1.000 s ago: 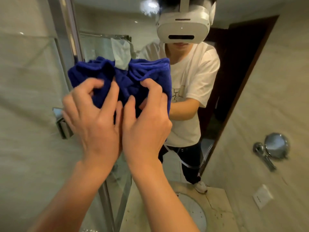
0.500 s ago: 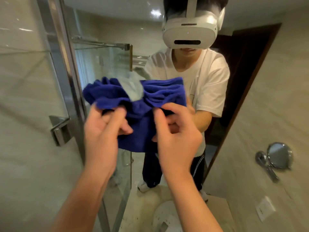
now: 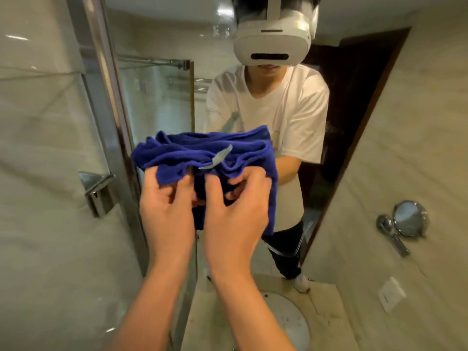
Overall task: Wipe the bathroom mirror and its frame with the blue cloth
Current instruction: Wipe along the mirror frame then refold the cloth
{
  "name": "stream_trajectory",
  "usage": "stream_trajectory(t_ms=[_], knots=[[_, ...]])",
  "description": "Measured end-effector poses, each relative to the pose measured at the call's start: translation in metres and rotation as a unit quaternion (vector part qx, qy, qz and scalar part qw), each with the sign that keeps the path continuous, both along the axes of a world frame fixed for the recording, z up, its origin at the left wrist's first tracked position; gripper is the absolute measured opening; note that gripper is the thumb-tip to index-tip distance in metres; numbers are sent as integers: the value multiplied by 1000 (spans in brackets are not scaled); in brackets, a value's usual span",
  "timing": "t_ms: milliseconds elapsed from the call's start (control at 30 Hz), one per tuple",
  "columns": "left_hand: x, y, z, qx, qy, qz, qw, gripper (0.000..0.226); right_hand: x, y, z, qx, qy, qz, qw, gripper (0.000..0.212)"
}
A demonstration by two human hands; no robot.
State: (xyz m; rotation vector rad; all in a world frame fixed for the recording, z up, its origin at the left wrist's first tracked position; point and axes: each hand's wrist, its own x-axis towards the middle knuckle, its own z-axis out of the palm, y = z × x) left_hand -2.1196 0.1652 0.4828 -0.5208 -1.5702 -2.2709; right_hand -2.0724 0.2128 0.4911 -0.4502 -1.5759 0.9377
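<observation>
Cloth: the blue cloth [image 3: 215, 158] is bunched in front of the mirror [image 3: 253, 102], at about the chest of the reflected person, held up in the air and, as far as I can tell, not pressed to the glass.
Left hand: the left hand [image 3: 166, 211] grips the cloth's left half, fingers curled into the folds with the thumb on the near side.
Right hand: the right hand [image 3: 235, 211] holds the right half the same way, fingers clamped on the fabric, close beside the left.
Why held so: my guess is the two hands are gathering and refolding the cloth into a thick pad, so one palm can push it flat over the glass.
Label: a small grey tag [image 3: 219, 158] sticks out of the top folds, turned away from the mirror side.
Frame: the metal frame [image 3: 101, 97] runs down the mirror's left edge, left of the cloth and apart from it.
Bracket: a shiny bracket [image 3: 97, 191] sits on the wall just left of the frame.
Sink: the basin [image 3: 291, 323] lies below the mirror.
Progress: wiping looks paused, or not yet begun.
</observation>
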Motion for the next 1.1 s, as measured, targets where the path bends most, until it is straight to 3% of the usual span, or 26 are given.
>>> stream_trajectory(t_ms=[200, 400, 500, 567, 733, 933, 1100], knots=[[23, 1, 3, 26, -3, -129, 991, 33, 5, -1, 4, -32, 19, 42, 998, 14], [59, 65, 18, -13, -46, -135, 990, 13, 57, 74, 7, -64, 28, -12, 997, 23], [92, 108, 22, 2, -46, -144, 989, 10, 88, 117, 14, -95, 40, -41, 994, 26], [101, 121, 22, -37, -16, -104, 994, 17, 94, 128, 17, -114, 46, -57, 991, 30], [82, 101, 13, -66, -5, -27, 997, 27, 70, 99, 14, -128, 53, -49, 989, 32], [30, 21, 6, -34, -95, 24, 995, 14, 13, 12, 3, -102, 24, 55, 993, 24], [14, -4, 5, -40, -121, 18, 992, 10, -3, -15, -3, -72, 10, 72, 995, 26]])
